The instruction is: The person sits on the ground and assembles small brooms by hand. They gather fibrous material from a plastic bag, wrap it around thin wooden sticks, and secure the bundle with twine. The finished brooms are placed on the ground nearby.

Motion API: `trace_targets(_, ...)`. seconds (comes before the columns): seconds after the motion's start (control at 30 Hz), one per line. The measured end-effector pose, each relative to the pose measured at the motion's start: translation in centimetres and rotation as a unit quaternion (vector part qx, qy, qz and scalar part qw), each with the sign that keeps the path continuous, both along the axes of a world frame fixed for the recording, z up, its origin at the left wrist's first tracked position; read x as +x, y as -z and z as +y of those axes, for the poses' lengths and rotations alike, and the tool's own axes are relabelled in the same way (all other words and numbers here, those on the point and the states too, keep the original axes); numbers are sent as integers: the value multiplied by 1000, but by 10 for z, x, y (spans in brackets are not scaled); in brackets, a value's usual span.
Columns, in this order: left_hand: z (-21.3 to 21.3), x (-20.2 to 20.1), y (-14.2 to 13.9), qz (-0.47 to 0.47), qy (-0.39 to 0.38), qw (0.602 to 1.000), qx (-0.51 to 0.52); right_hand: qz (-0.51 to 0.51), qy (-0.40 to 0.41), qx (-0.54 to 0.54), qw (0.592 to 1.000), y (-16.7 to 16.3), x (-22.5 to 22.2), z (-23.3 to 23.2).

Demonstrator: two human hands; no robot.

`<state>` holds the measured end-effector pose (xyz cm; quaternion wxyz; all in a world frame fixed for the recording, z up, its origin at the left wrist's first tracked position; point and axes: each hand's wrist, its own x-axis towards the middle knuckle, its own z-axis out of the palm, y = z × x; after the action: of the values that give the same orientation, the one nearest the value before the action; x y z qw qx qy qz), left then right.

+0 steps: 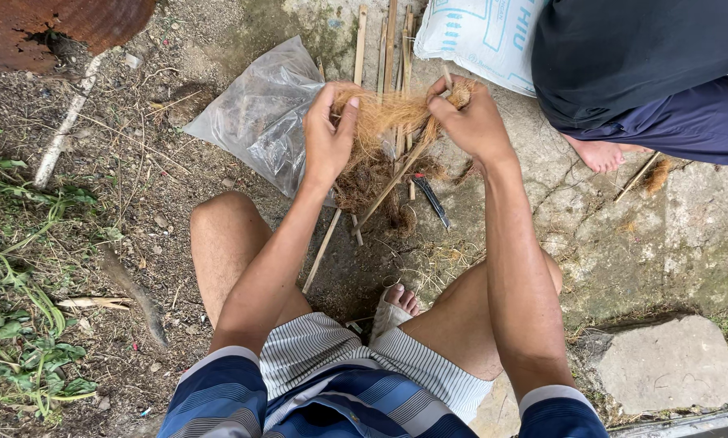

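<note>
Both hands (328,138) (471,120) gripping coconut fibre (384,116)

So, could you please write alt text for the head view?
Two bare hands, left hand and right hand, stretch a tuft of brown fibre between them above bamboo sticks and a clear plastic bag on the ground. Another person's bare foot is nearby.

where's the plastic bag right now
In the head view, the clear plastic bag lies on the ground at upper centre-left, just beyond the left hand and beside the bamboo sticks.

Soft overcast daylight, faint shadows, sharp focus.
</note>
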<state>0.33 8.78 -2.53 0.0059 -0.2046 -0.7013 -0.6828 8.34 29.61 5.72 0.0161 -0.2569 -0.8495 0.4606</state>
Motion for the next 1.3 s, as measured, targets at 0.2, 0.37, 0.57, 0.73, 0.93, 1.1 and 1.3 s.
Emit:
trace_targets(0.2, -16, -22, 23, -32, -66, 995, -72, 114, -23, -61, 991, 6, 10, 20)
trace_targets(0.37, -24, -36, 33, -6, -118, 985, -123, 204, -5, -60, 977, 8, 18, 31)
trace_targets(0.57, -29, -38, 20, -43, -112, 971, -209, 176, 35, -83, 980, -2, 25, 39)
trace_targets(0.73, -29, -39, 21, 114, -152, 965, -182, 165, -21, -77, 983, -7, 31, 46)
trace_targets(0.93, -24, -32, 8, -12, 26, 1000, 12, -36, -46, -19, 998, 8, 22, 25)
trace_targets(1.1, -5, -2, -4, -17, 63, 994, -92, -162, -100, 46, 981, 38, -8, -9)
trace_targets(1.3, -1, 16, -1, 128, 79, 979, -136, 36, -186, 162, 968, 45, -22, -17)
